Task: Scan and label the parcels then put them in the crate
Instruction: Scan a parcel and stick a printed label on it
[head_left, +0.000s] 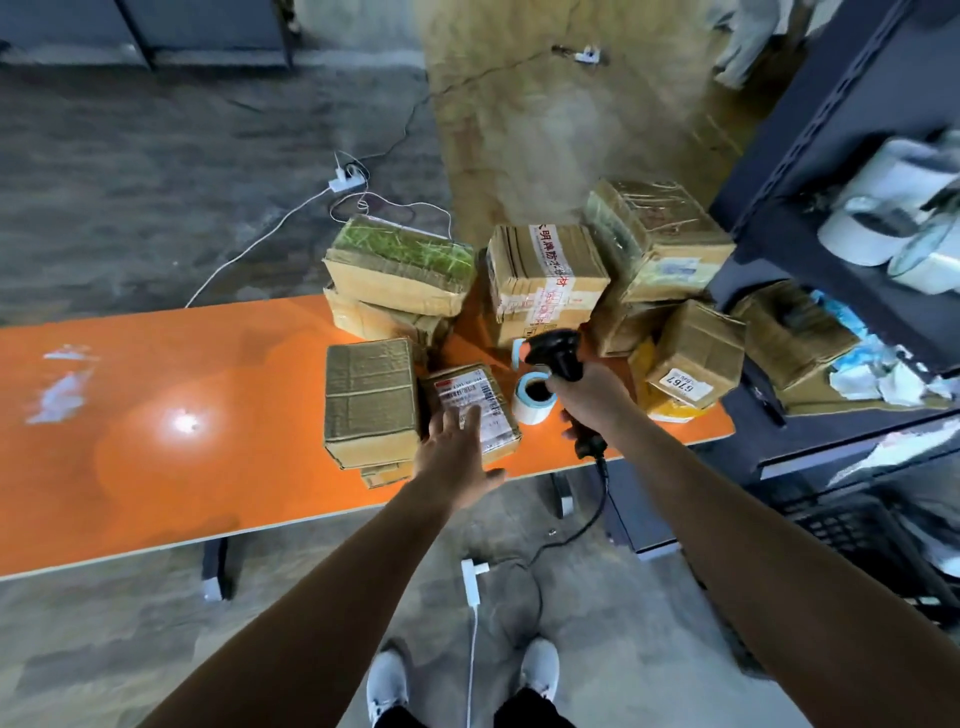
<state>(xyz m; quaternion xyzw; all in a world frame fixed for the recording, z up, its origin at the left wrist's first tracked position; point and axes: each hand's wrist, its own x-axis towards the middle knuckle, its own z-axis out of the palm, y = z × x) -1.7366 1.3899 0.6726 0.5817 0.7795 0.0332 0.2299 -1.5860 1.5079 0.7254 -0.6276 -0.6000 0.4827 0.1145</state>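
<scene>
Several taped cardboard parcels sit on the right half of an orange table (156, 415). A small parcel with a white shipping label (470, 402) lies near the table's front edge. My left hand (457, 452) is spread over its near end, fingers straight. My right hand (587, 400) grips a black corded barcode scanner (558, 353), held just right of that parcel. A roll of white labels (532, 397) stands between the parcel and my right hand. A dark crate (852, 530) sits on the floor at right, partly hidden.
A taller plain box (370, 402) stands left of the labelled parcel. More parcels are stacked behind, one marked 6767 (693, 358). A dark metal shelf (852, 218) with white rolls rises at right. Cables and a power strip (470, 582) lie on the floor.
</scene>
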